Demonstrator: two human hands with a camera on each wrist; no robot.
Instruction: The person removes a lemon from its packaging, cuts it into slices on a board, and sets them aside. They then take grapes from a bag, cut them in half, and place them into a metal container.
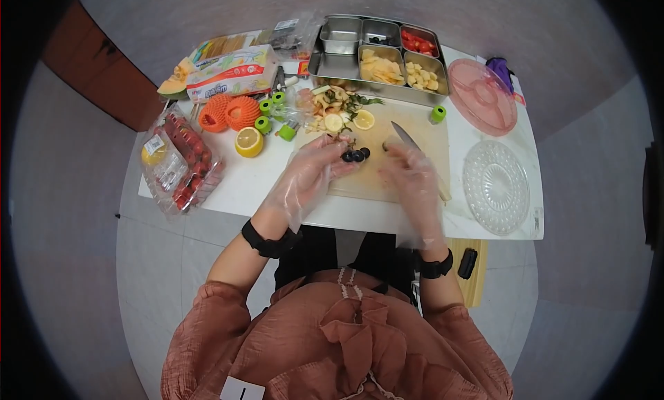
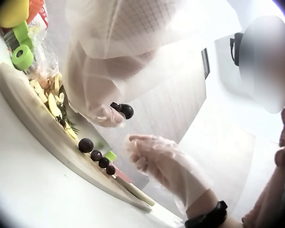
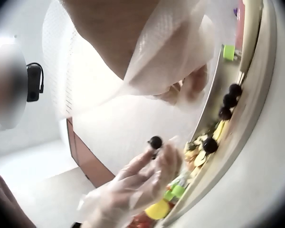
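Note:
My left hand [image 1: 337, 155], in a thin clear glove, pinches a dark grape [image 2: 126, 110] between thumb and fingertips a little above the wooden cutting board [image 1: 373, 182]. The same grape [image 3: 155, 141] shows in the right wrist view. Several more dark grapes [image 1: 356, 154] lie in a row [image 2: 97, 156] on the board. My gloved right hand [image 1: 395, 151] hovers just right of them with loosely bent fingers [image 2: 142, 147] and holds nothing. A knife [image 1: 404, 137] lies on the board, its handle partly hidden under that hand.
Fruit scraps and lemon slices [image 1: 335, 109] are heaped at the board's far edge. Behind stands a steel compartment tray [image 1: 342, 64] with cut fruit. A pink dish [image 1: 482, 96] and a clear glass plate [image 1: 495, 185] sit at the right. A half lemon [image 1: 249, 141], green rings [image 1: 266, 116] and bagged fruit [image 1: 181, 161] lie left.

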